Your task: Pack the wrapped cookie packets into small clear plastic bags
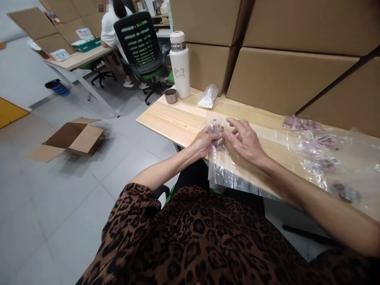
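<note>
Over the near edge of a light wooden table (178, 118), both my hands meet on a small clear plastic bag (217, 134) with dark brownish pieces inside. My left hand (204, 141) is closed, pinching the bag from the left. My right hand (244, 138) holds the bag's right side with thumb and forefinger, its other fingers stretched out. A large clear plastic sheet (228, 174) lies under my hands and hangs over the table's edge.
A white flask (180, 65), its steel cup (171, 95) and a clear bag of small parts (208, 97) stand at the back left. Several filled small bags (314, 148) lie at right. Cardboard boxes (285, 75) wall the table's back. Another person sits at a far desk (78, 58); an open box (75, 137) lies on the floor.
</note>
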